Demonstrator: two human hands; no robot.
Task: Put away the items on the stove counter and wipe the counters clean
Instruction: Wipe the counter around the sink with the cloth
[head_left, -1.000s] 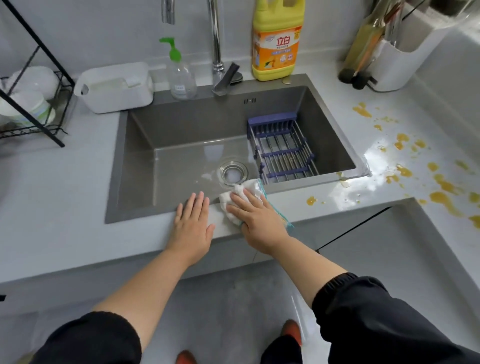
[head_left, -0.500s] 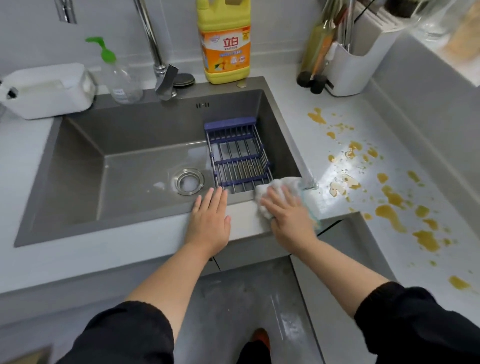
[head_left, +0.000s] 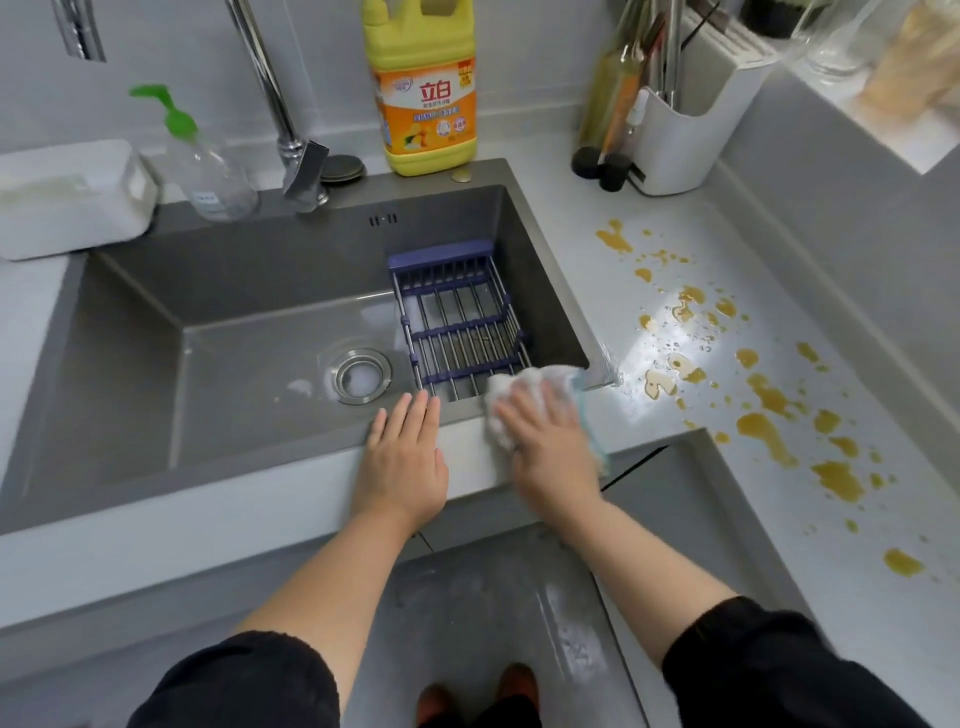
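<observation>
I can read one label only: the large characters 立白 on the orange label of the yellow bottle (head_left: 420, 88) behind the sink (head_left: 130, 332). The smaller print below them is too blurred for me to read.

Flat desk (head_left: 571, 249) runs open to your right, orange spills (head_left: 766, 428) across it, utensil holder (head_left: 685, 140) blocks its back corner, detergent bottle (head_left: 423, 93) and faucet (head_left: 275, 104) line the rear, drain rack (head_left: 462, 322) fills the sink's right end, your left hand (head_left: 405, 462) close on the left.
</observation>
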